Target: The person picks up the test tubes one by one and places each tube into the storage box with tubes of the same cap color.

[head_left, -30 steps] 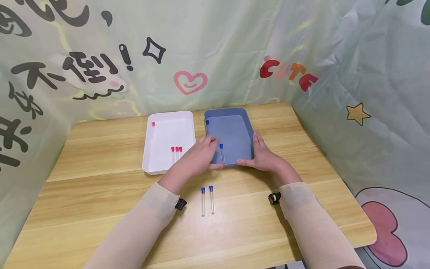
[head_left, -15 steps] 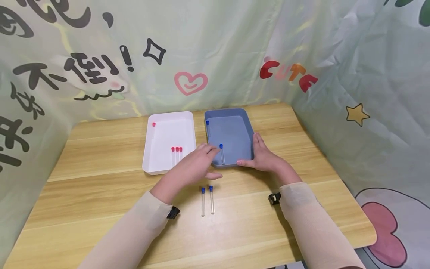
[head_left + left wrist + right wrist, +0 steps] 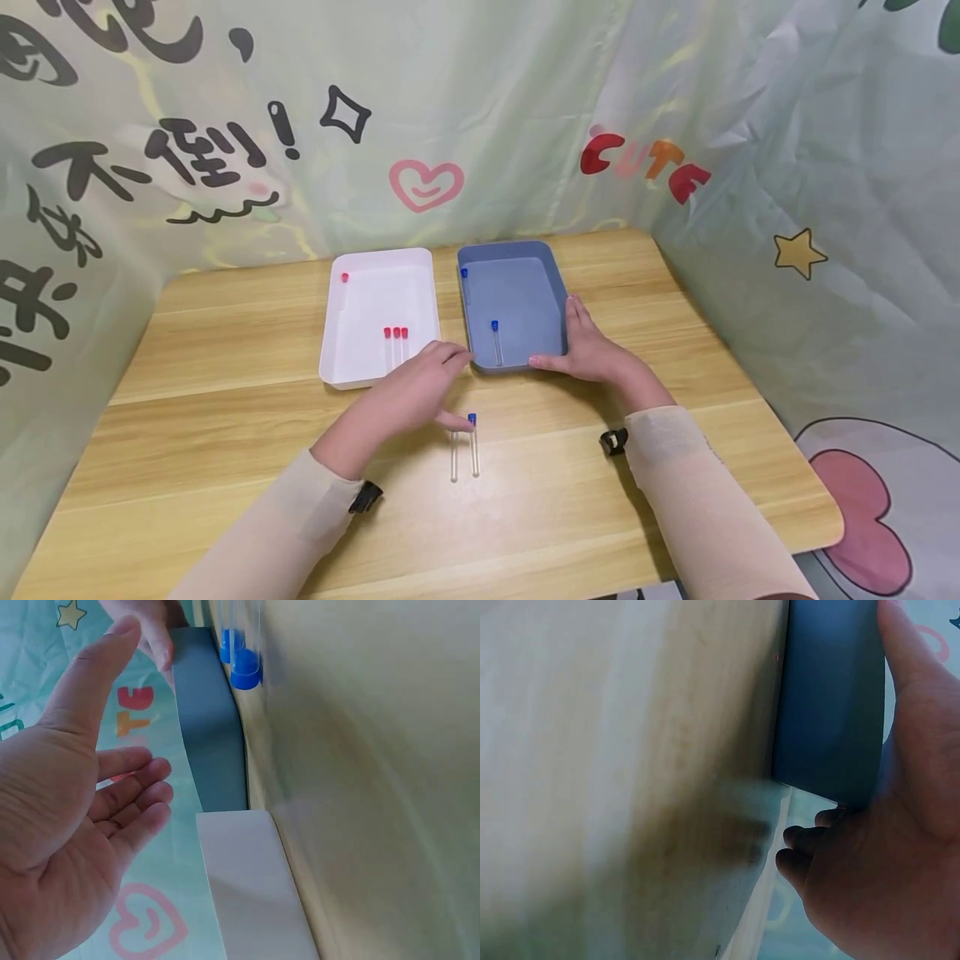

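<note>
My left hand (image 3: pixel 408 387) hovers with thumb and fingers spread, nothing between them, its thumb above two clear test tubes on the table. Both have blue caps: the left tube (image 3: pixel 453 460), its cap hidden by the thumb, and the right tube (image 3: pixel 475 460). At the blue-grey tray's (image 3: pixel 525 304) near right corner, my right hand (image 3: pixel 596 354) holds on, thumb along the front rim and fingers against the right side. Inside that tray lie one blue-capped tube (image 3: pixel 497 346) near the front and another blue-capped tube (image 3: pixel 465 275) at the left wall.
Left of the blue-grey tray stands a white tray (image 3: pixel 371 287). Several red-capped tubes (image 3: pixel 397 343) lie in it, most of them near its front. The wooden table (image 3: pixel 210 400) backs onto a printed cloth (image 3: pixel 510 125) that also hangs along its sides.
My left hand has drawn back from the blue-grey tray's left front corner toward me and left, over the two tubes on the table. My right hand stays put.
</note>
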The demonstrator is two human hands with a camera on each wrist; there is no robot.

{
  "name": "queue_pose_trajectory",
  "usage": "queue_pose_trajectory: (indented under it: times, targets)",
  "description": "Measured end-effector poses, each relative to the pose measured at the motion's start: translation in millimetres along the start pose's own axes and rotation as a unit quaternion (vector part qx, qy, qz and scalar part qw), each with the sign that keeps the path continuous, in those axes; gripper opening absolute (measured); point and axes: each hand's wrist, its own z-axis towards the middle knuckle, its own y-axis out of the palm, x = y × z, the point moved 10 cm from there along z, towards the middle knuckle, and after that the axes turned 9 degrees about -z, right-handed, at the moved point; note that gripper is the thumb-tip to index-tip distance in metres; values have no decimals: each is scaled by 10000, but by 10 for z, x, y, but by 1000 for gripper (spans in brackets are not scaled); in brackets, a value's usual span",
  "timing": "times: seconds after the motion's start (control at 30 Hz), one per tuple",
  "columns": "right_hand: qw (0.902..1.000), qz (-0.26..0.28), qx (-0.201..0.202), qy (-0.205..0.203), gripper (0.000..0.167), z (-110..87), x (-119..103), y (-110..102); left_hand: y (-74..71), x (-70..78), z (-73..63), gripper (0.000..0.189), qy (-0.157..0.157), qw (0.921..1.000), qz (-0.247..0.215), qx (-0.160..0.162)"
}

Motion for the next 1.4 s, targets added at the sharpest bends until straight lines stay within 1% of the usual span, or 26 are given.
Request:
queue_pose_trajectory:
  times: [0.17,0.37,0.53,0.73,0.83,0.97,1.17,1.4]
  targets:
    - [10000,4,-16,7,143,8,7,0,78,-36,-105,109,-93,9997,12,-212]
    - [10000,12,-3,23,144,17,25,15,139,-58,-201,108,-97,9995,167,-267]
    - [10000,15,-44,45,143,15,15,24,215,-51,-270,113,-75,9990,197,-388]
    - [10000,-1,-65,63,143,1,8,9,297,-112,-311,116,-183,9983,275,-488]
    - [10000,17,-70,63,142,-6,-4,4,336,-151,-331,123,-294,9978,226,-545]
    - [9999,-19,-130,96,142,-16,-8,16,397,-177,-368,131,-465,9964,156,-699]
    - [9999,-15,-113,94,141,-7,2,28,437,-141,-400,130,-541,9958,49,-743]
    - [9999,4,-77,86,143,14,25,31,446,-81,-403,128,-421,9963,167,-732]
